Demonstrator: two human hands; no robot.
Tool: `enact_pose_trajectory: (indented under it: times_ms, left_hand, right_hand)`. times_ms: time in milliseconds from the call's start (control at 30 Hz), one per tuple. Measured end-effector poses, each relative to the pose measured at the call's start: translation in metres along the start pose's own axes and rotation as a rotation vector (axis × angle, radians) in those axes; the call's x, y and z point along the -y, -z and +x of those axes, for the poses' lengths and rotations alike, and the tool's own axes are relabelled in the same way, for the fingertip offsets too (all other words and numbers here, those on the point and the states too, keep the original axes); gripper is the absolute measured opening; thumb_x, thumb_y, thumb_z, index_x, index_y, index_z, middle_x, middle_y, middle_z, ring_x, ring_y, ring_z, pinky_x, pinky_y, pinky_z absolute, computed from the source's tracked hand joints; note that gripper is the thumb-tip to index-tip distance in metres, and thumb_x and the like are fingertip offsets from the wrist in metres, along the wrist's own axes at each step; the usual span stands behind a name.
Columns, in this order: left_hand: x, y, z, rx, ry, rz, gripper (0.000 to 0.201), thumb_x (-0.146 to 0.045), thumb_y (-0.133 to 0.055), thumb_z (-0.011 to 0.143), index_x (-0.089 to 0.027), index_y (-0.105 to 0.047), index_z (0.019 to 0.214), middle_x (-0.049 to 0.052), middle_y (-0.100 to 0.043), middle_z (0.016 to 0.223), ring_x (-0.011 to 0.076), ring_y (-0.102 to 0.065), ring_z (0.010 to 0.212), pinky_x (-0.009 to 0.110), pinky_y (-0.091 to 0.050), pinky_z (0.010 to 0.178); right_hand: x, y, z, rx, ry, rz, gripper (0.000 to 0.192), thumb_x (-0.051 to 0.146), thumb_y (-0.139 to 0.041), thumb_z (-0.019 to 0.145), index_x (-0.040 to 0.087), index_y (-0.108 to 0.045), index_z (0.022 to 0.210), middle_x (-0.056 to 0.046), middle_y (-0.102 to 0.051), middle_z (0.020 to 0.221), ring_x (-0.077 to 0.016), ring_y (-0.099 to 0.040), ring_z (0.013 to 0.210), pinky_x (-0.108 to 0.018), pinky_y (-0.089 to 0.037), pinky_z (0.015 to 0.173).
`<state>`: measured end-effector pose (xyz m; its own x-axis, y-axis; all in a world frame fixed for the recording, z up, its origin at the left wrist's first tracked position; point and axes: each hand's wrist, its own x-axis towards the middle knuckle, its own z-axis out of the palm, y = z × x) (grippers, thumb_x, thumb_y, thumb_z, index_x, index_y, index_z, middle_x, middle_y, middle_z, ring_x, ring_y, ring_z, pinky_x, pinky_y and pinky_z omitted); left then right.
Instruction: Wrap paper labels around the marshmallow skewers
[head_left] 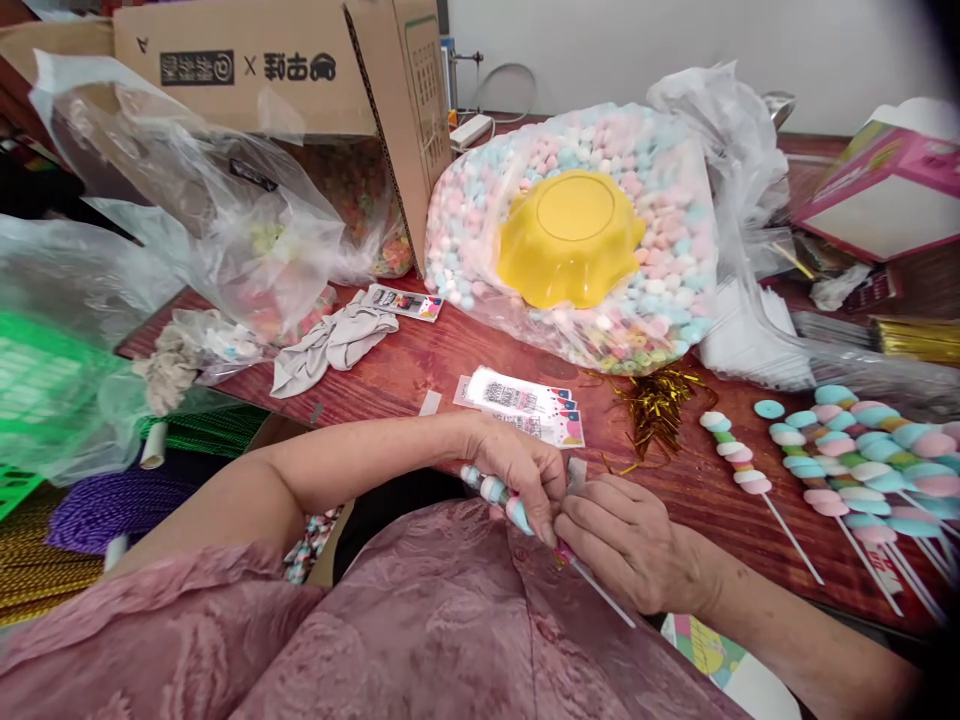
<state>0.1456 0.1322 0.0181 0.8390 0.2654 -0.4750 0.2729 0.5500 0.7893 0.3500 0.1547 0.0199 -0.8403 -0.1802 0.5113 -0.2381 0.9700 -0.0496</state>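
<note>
My left hand [517, 470] and my right hand [626, 540] meet at the table's near edge, both gripping one marshmallow skewer [499, 497]. Pink, white and blue pieces stick out to the left of my left fingers; its white stick runs down to the right under my right hand. A small clear wrapper piece [576, 472] sits between my fingertips. Printed label cards [525, 402] lie just beyond my hands, with gold twist ties [656, 400] beside them.
A large clear bag of pastel marshmallows [660, 250] holds a yellow bowl [570, 238]. Finished skewers [847, 460] lie at the right. Cardboard box [315, 70], plastic bags [225, 230], a grey cloth [334, 345], a green basket [37, 400] and a pink box [885, 190] surround the wooden table [420, 360].
</note>
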Motion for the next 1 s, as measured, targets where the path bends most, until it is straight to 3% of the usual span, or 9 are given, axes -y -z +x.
enact_pose_trajectory:
  times_ms: [133, 267, 333, 433, 533, 633, 733, 833, 1000]
  left_hand:
    - [-0.005, 0.014, -0.007, -0.035, 0.002, 0.147, 0.03, -0.04, -0.086, 0.057, -0.016, -0.07, 0.065, -0.002, -0.064, 0.059, 0.0124, -0.057, 0.054, 0.024, -0.049, 0.05]
    - [-0.024, 0.019, -0.032, -0.158, 0.053, 0.675, 0.04, -0.055, -0.071, 0.074, -0.016, -0.069, 0.069, -0.001, -0.061, 0.062, 0.0136, -0.055, 0.063, 0.025, -0.043, 0.057]
    - [-0.033, 0.006, -0.044, -0.388, 0.06, 1.057, 0.037, -0.052, -0.072, 0.076, -0.016, -0.069, 0.072, 0.001, -0.064, 0.069, 0.0162, -0.056, 0.069, 0.028, -0.043, 0.062]
    - [-0.03, -0.033, -0.052, -0.928, -0.086, 1.626, 0.014, -0.028, -0.065, 0.086, -0.014, -0.068, 0.085, 0.008, -0.067, 0.089, 0.0226, -0.058, 0.086, 0.036, -0.043, 0.073]
    - [-0.004, -0.064, -0.043, -1.046, -0.433, 1.878, 0.018, -0.012, -0.049, 0.092, -0.014, -0.067, 0.09, 0.01, -0.067, 0.096, 0.0229, -0.056, 0.089, 0.04, -0.043, 0.076]
    - [0.028, -0.062, -0.028, -1.019, -0.512, 1.547, 0.018, -0.018, -0.05, 0.092, -0.015, -0.067, 0.089, 0.009, -0.067, 0.096, 0.0227, -0.056, 0.092, 0.039, -0.044, 0.079]
    - [0.045, -0.043, -0.021, -1.066, -0.515, 0.71, 0.026, -0.03, -0.049, 0.095, -0.016, -0.07, 0.091, 0.007, -0.068, 0.089, 0.019, -0.059, 0.085, 0.034, -0.047, 0.08]
    - [0.048, -0.037, -0.032, -1.121, -0.636, 0.026, 0.028, -0.036, -0.055, 0.091, -0.016, -0.074, 0.092, 0.007, -0.07, 0.089, 0.0201, -0.063, 0.085, 0.034, -0.048, 0.081]
    - [0.055, -0.056, -0.065, -1.063, -0.775, 0.109, 0.038, -0.052, -0.058, 0.088, -0.021, -0.08, 0.081, 0.011, -0.067, 0.12, 0.0311, -0.051, 0.124, 0.048, -0.034, 0.11]
  right_hand:
    - [-0.003, -0.003, 0.006, 0.014, -0.049, -0.057, 0.022, 0.011, -0.042, 0.095, 0.016, -0.06, 0.082, -0.007, -0.064, 0.082, -0.0183, -0.053, 0.077, -0.035, -0.04, 0.073]
    - [0.002, -0.008, 0.012, 0.065, -0.14, -0.117, 0.024, 0.011, -0.041, 0.094, 0.016, -0.057, 0.078, -0.007, -0.059, 0.077, -0.0189, -0.047, 0.071, -0.036, -0.034, 0.069]
    - [0.003, -0.014, 0.01, 0.114, -0.2, -0.166, 0.026, 0.012, -0.037, 0.095, 0.017, -0.057, 0.077, -0.006, -0.055, 0.071, -0.0191, -0.042, 0.067, -0.036, -0.032, 0.067]
    - [-0.006, -0.021, 0.004, 0.092, -0.333, -0.21, 0.027, 0.008, -0.035, 0.091, 0.017, -0.056, 0.076, -0.006, -0.054, 0.07, -0.0192, -0.042, 0.067, -0.034, -0.03, 0.064]
    - [-0.017, -0.023, 0.001, -0.054, -0.576, -0.076, 0.022, 0.011, -0.039, 0.09, 0.018, -0.053, 0.074, -0.004, -0.052, 0.067, -0.0166, -0.043, 0.063, -0.031, -0.031, 0.059]
    - [-0.011, -0.023, 0.009, -0.28, -0.921, 0.357, 0.021, 0.023, -0.046, 0.093, 0.019, -0.052, 0.073, 0.001, -0.051, 0.065, -0.0129, -0.045, 0.06, -0.027, -0.034, 0.058]
    - [0.012, -0.032, 0.031, -0.432, -1.135, 0.957, 0.021, 0.034, -0.055, 0.089, 0.019, -0.055, 0.074, 0.002, -0.05, 0.064, -0.0111, -0.043, 0.058, -0.025, -0.035, 0.057]
    - [0.028, -0.048, 0.055, -0.446, -1.162, 1.356, 0.025, 0.04, -0.065, 0.081, 0.019, -0.056, 0.07, 0.003, -0.05, 0.063, -0.01, -0.04, 0.057, -0.025, -0.033, 0.056]
    - [0.02, -0.073, 0.074, -0.369, -1.059, 1.309, 0.022, 0.038, -0.059, 0.082, 0.02, -0.057, 0.07, 0.002, -0.05, 0.062, -0.0116, -0.042, 0.059, -0.026, -0.035, 0.059]
